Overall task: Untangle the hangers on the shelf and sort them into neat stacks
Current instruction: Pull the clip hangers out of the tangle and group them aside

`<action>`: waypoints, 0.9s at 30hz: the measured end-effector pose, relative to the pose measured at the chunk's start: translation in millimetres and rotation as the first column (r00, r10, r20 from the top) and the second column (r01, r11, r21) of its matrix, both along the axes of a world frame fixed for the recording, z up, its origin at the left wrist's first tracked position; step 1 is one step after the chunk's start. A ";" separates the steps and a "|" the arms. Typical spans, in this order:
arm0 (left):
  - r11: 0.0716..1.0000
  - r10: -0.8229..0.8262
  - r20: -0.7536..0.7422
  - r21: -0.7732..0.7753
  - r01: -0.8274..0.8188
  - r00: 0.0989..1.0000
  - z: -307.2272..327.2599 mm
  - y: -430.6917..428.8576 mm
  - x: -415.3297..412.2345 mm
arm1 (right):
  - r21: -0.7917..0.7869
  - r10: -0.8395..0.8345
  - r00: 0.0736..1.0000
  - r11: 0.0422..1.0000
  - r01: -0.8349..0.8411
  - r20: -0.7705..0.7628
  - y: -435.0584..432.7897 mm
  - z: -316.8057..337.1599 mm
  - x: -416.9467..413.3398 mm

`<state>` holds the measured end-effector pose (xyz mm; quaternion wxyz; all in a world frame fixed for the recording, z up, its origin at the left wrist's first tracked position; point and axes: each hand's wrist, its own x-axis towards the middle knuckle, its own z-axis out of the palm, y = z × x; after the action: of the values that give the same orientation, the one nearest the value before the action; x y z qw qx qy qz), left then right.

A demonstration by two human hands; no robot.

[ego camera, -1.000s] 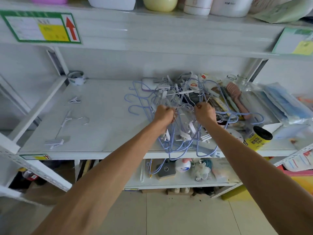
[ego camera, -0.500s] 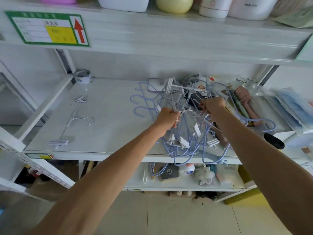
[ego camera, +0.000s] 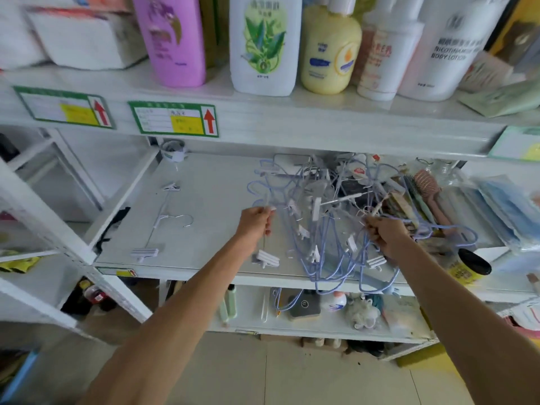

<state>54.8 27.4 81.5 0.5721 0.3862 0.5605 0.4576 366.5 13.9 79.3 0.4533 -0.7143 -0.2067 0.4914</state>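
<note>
Left hand point(ego camera: 254, 224) grips one clip hanger point(ego camera: 266, 259) just beside the tangle point(ego camera: 324, 229). Right hand point(ego camera: 387, 233) clutches the tangle's wires over the shelf point(ego camera: 210, 206).

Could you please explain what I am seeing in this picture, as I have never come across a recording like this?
There is no machine here. A person wears a camera on the head, so the single picture looks forward and down along both bare arms. The left hand grips a white clip hanger at the left edge of a tangle of hangers, made of bluish wire with white clips. The right hand grips the tangle from the other side. The tangle sits on a white shelf. To its left lies a single hanger, and to its right a hairbrush. On the shelf above stand bottles.
</note>
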 end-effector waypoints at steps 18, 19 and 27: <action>0.980 0.118 0.148 -0.179 -0.090 0.982 28.3 -3.5 -224.4 | 0.044 -0.337 0.798 0.930 0.365 0.499 -47.5 16.2 -133.4; 0.980 0.119 0.175 -0.181 -0.087 0.977 26.2 -6.6 -227.5 | 0.084 -0.297 0.794 0.950 0.300 0.531 -58.3 29.3 -154.5; 0.985 0.116 0.196 -0.146 -0.088 0.974 13.5 -2.4 -207.5 | 0.007 0.000 0.775 1.000 -0.006 0.631 -45.0 45.5 -176.1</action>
<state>-152.7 25.0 95.0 0.6273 0.2677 0.5480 0.4843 190.4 -31.2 124.8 0.3603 -0.8354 -0.3499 0.2234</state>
